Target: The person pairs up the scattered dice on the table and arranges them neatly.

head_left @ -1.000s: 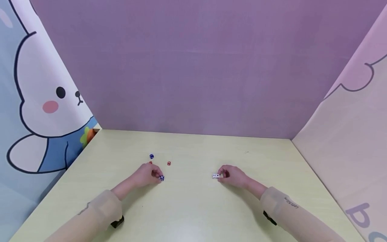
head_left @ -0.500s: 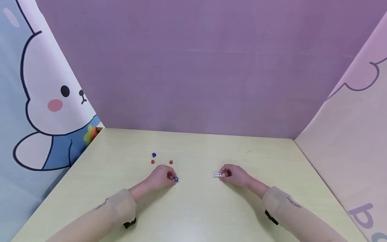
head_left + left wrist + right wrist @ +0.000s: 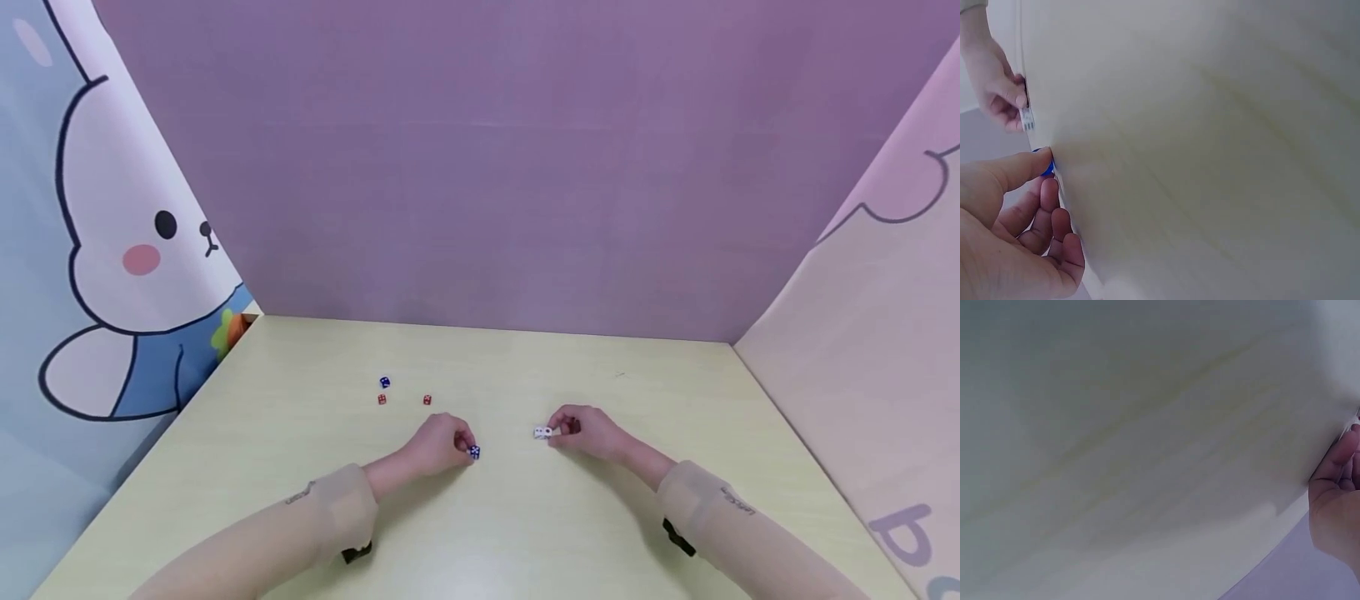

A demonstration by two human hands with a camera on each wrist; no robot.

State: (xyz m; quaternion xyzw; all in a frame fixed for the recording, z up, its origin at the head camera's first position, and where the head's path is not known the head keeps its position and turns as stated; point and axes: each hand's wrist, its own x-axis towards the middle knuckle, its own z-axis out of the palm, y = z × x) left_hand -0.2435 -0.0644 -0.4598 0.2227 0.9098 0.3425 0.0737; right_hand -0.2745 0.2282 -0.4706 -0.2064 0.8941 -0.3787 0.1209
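The left hand [image 3: 438, 444] is seen below centre of the head view, a blue die [image 3: 475, 452] pinched at its fingertips; to its right, adjoining white dice [image 3: 539, 433] are gripped by the right hand [image 3: 591, 432]. Farther left, two red dice [image 3: 427, 400] are seen.

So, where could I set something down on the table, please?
Bare: between the left sleeve and right sleeve, and from the right hand to the right wall. Crowded: beyond the left hand, with a blue die and two red dice, and between the hands, with held dice.
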